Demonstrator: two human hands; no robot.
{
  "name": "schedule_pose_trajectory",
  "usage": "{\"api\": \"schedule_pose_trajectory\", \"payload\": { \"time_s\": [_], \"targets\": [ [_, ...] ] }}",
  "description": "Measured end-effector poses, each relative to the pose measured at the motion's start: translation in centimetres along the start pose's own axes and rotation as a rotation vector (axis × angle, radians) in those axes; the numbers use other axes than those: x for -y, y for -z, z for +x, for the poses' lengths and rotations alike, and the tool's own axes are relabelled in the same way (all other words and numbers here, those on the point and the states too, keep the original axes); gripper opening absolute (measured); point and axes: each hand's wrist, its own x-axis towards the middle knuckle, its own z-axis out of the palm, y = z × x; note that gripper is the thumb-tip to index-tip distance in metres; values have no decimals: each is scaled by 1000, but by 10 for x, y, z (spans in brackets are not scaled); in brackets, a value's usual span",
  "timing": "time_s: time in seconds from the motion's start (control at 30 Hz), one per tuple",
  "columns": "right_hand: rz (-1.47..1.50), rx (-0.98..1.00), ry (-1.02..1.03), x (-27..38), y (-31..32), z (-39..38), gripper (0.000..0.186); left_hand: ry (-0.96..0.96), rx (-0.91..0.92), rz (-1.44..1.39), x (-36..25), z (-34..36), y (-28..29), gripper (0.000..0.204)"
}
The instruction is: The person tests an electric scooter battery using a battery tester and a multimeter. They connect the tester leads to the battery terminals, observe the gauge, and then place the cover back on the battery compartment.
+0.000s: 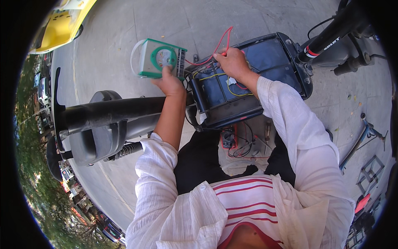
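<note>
Head view: a scooter [132, 110] is shown from above on pale paving, with both hands at work beside its battery tray.
Left hand [169, 84]: placed at the tester [159, 58]; the thumb is laid on its front by the dial, probably to steady it or set it; the other fingers are mostly hidden, so whether they are closed cannot be told.
Right hand [236, 66]: held over the tray [271, 54]; the end of the red lead [229, 38] is pinched between thumb and forefinger, presumably for exact placing.
Tester: found left of the tray, apparently kept near so that the lead can reach; a pale box, edged in green, with a green-ringed dial and white strap.
Tray: dark blue, ribbed, crossed by yellow wire [215, 76].
Ground: a multimeter [228, 139] and screwdriver [267, 132] are laid between the legs, likely for easy reach.
</note>
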Motion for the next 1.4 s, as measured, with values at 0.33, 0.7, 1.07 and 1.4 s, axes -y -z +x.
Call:
{"api": "schedule_pose_trajectory", "payload": {
  "time_s": [0.33, 0.7, 1.07, 1.4],
  "targets": [
    [95, -7, 5, -11, -4, 3, 27, 5, 21, -2, 3, 3, 1, 53],
    [-340, 131, 406, 31, -8, -18, 22, 12, 33, 23, 2, 1, 2, 51],
    [-168, 179, 358, 26, 3, -10, 22, -19, 55, 33, 6, 7, 6, 52],
    [-161, 183, 346, 26, 2, -12, 22, -106, 192, 153, 11, 4, 12, 62]
  ]
}}
